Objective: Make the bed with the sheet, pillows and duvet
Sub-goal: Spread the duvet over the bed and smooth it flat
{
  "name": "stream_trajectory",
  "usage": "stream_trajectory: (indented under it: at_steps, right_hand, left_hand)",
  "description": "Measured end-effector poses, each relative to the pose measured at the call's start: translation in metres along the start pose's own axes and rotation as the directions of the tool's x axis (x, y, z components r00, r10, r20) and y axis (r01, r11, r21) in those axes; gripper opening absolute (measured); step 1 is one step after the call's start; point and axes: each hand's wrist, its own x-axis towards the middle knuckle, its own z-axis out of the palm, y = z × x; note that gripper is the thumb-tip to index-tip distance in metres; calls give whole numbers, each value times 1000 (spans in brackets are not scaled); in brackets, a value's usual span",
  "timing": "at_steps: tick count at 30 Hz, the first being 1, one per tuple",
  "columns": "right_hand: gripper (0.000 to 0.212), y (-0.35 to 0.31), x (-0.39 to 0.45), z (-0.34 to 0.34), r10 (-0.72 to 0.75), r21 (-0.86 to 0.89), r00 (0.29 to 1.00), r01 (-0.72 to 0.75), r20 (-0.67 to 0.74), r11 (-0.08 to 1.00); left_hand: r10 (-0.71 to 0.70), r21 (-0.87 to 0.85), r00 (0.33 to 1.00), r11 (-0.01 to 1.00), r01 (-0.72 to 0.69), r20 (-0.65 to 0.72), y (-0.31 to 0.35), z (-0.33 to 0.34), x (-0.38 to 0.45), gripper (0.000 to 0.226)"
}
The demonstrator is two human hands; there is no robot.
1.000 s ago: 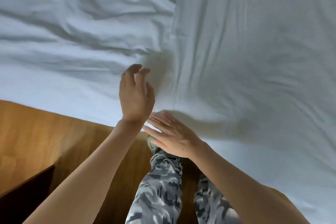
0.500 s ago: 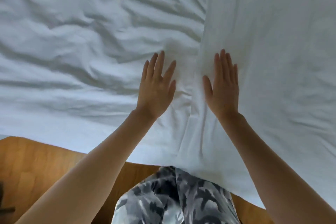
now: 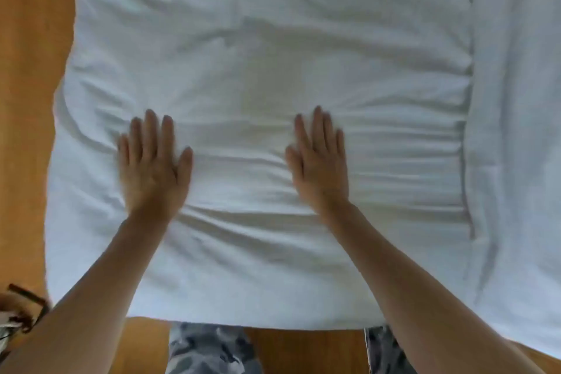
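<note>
A white pillow with soft creases fills most of the view, lying on the bed. My left hand lies flat on its left part, fingers straight and together, pointing away from me. My right hand presses flat on its middle, fingers straight too. To the right of the pillow's gathered seam lies more white bedding, a duvet or sheet; I cannot tell which. Both hands look slightly blurred.
Wooden floor shows along the left side and below the pillow's near edge. My legs in grey camouflage trousers stand at the bed's near edge. A small dark object sits at the lower left corner.
The view has shifted left along the bed. Both hands have moved apart and now lie flat on the pillow, wider apart than half a second ago.
</note>
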Motion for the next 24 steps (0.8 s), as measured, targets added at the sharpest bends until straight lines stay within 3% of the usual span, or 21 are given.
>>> stream_trajectory:
  at_steps: [6, 10, 12, 14, 18, 22, 24]
  right_hand:
    - [49, -244, 0, 98, -291, 97, 957, 291, -15, 952]
    - [47, -296, -8, 107, -361, 101, 925, 350, 120, 931]
    - [49, -286, -9, 88, -440, 198, 881, 407, 171, 892]
    - [50, -261, -11, 59, -430, 238, 895, 394, 120, 888]
    - [46, -150, -22, 2, -68, 167, 991, 86, -114, 982]
    - [47, -5, -43, -61, 251, -6, 935, -261, -250, 965]
    - [51, 54, -50, -86, 347, -58, 907, -371, -239, 927]
  left_hand:
    - [-129, -87, 986, 987, 138, 104, -133, -11, 9, 58]
    - [-153, -173, 970, 967, 186, 188, -170, -25, -13, 53]
    - [-124, -200, 982, 968, 151, 140, -174, -36, -20, 53]
    - [-53, -232, 998, 971, 59, 32, -161, -47, -21, 51]
    - [251, -256, 953, 922, -289, -172, -83, -50, -15, 45]
    - [585, -271, 801, 756, -596, -130, 38, -39, -17, 48]
    - [665, -271, 733, 686, -675, -143, 94, -34, -17, 48]
